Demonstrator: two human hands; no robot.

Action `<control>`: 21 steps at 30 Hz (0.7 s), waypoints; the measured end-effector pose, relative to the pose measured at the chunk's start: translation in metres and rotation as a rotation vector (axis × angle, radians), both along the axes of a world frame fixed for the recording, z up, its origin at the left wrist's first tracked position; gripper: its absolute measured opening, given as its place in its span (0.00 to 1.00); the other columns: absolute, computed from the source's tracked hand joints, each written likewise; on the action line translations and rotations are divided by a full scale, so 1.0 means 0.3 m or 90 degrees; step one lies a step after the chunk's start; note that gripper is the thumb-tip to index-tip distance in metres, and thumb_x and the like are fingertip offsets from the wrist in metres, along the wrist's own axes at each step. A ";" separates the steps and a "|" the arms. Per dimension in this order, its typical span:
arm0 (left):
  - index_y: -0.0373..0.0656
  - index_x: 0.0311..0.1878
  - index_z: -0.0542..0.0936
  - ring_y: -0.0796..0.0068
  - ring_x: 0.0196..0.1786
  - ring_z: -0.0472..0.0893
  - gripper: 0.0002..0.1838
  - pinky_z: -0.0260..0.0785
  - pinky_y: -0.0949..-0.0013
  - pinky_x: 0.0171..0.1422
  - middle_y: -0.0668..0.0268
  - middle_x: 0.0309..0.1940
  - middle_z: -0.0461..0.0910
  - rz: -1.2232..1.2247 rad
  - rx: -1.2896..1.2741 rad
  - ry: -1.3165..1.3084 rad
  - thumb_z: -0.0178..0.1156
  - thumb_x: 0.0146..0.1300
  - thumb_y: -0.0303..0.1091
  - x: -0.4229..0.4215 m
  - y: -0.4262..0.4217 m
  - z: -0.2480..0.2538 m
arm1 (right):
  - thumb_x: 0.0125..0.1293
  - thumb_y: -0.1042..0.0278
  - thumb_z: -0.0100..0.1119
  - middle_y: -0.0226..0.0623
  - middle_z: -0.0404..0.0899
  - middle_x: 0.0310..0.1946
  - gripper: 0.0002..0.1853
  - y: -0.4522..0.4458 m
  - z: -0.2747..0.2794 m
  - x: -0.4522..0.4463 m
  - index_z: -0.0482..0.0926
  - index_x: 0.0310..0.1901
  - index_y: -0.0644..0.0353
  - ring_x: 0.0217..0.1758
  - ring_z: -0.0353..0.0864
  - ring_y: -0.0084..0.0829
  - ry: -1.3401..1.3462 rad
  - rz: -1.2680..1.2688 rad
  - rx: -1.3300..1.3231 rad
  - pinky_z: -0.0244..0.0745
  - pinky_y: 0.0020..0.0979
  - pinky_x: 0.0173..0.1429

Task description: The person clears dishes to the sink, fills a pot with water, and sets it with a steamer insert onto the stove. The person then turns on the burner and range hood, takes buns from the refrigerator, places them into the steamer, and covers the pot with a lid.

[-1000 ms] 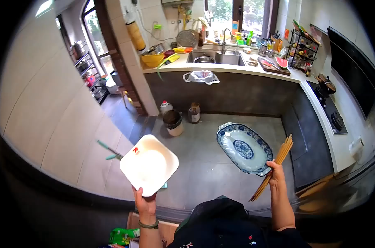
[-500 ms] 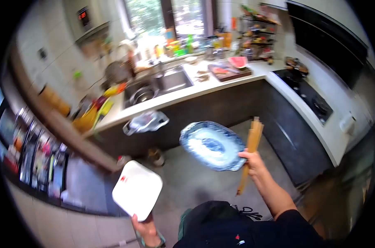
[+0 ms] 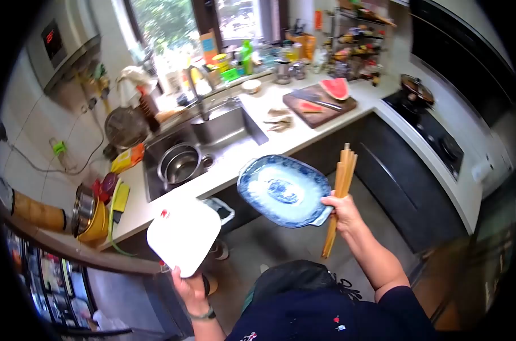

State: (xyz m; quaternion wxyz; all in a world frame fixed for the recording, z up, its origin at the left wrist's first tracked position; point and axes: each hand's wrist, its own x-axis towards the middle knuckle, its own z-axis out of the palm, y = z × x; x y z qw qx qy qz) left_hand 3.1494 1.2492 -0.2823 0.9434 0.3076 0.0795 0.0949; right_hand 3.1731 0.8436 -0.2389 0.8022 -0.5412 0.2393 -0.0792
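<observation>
Blue-and-white dish [image 3: 283, 191], oval with a patterned rim and central medallion, is held aloft in front of the counter [image 3: 263, 150], near the middle of our view. Our right hand [image 3: 344, 213] grips its near right end, thumb over the rim, and the same fingers are clamped around a bundle of wooden chopsticks [image 3: 342, 176], which stands nearly upright just beside the dish. Our left hand [image 3: 191, 291] pinches a square white bowl [image 3: 184, 237] by its near corner, thumb on top; we cannot see the fingers underneath. A small red mark shows near the bowl's far corner. Beyond, we see a steel sink [image 3: 232, 128] with a metal pot [image 3: 181, 165] in its left side. To the right of the sink, a cutting board [image 3: 326, 116] bears a knife [image 3: 325, 103] and cut watermelon [image 3: 334, 88]; farther right is a black stove [image 3: 423, 128].
</observation>
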 end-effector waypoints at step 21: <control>0.49 0.65 0.60 0.61 0.58 0.71 0.31 0.71 0.57 0.56 0.61 0.58 0.67 0.350 -0.037 0.126 0.52 0.56 0.33 0.732 -0.060 -0.056 | 0.45 0.80 0.62 0.34 0.66 0.11 0.08 0.215 -0.389 1.722 0.71 0.18 0.63 0.09 0.63 0.26 0.214 0.248 -0.235 0.54 0.29 0.14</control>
